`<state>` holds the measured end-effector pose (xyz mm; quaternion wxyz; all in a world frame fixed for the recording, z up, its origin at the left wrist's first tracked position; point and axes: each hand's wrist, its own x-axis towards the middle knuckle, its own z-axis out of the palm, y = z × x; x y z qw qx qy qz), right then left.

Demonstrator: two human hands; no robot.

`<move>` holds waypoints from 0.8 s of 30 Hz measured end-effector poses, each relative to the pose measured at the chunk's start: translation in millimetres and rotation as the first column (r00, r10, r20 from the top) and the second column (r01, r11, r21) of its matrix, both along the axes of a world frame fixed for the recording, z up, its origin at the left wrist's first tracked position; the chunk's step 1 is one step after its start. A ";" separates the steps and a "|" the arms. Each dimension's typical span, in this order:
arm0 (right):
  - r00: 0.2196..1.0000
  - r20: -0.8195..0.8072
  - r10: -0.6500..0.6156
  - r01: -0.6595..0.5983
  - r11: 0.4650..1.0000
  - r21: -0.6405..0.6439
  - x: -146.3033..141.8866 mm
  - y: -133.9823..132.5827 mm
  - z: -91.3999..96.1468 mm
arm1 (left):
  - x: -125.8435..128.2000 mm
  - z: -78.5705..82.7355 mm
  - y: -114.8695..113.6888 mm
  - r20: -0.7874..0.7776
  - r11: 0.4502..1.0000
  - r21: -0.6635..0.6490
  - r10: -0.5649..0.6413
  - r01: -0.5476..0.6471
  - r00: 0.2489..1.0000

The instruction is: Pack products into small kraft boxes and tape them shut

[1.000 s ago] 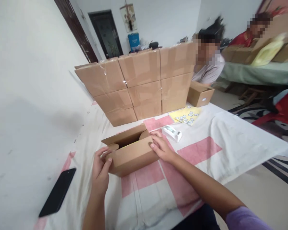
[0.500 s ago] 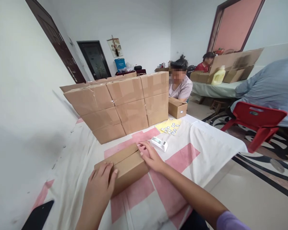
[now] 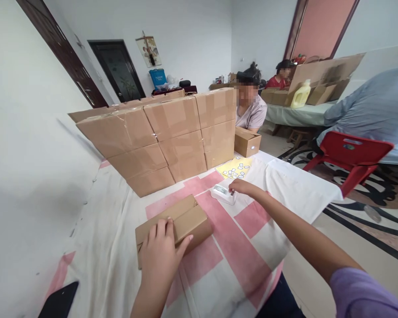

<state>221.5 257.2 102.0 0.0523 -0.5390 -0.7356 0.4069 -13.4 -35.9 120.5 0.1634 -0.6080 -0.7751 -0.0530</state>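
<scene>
Resting on a carton (image 3: pixel 193 221), left grip (image 3: pixel 161 249) wide; right grip (image 3: pixel 243 187) at white device (image 3: pixel 221 193), closure unclear.

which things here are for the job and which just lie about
For the job:
- box, under the left hand
- white dispenser, at the right hand's fingertips
- likely yellow sheet, stacked boxes

Apparently just lying about:
- phone
- jug
- blue bin

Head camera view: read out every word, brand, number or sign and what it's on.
Nothing reads clearly.
Blue bin: lettering, too blurred.
White dispenser: marks, too small.
Stickers on yellow sheet: too small.
Label on far carton: too small.
Red chair emblem: too small.
</scene>
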 end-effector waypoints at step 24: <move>0.988 -0.069 -0.137 0.108 0.940 -0.323 -11.4 -4.7 -3.7 | 39.5 -8.3 -1.3 -0.123 0.979 0.045 0.201 -0.197 0.972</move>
